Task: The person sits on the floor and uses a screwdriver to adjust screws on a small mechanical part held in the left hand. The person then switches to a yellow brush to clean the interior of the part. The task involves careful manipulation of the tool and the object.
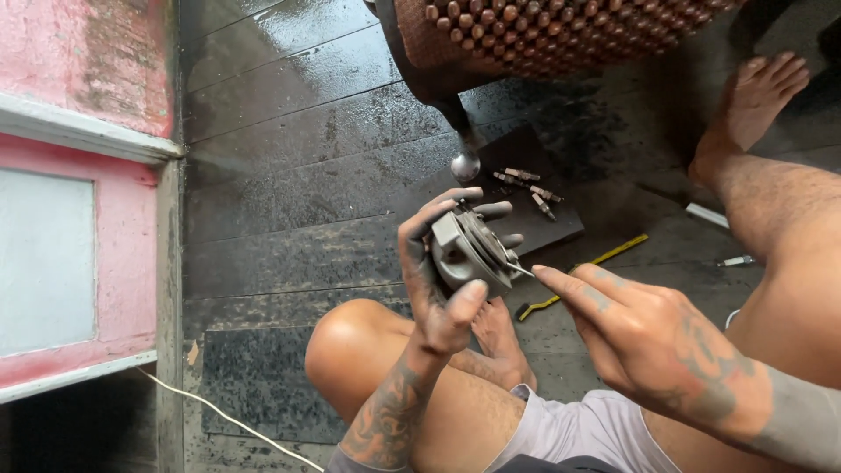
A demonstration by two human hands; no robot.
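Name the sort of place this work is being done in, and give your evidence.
Probably an informal floor workshop: the person sits barefoot on dark wooden floorboards, the left hand holds a grey metal part, and small bolts lie loose nearby.
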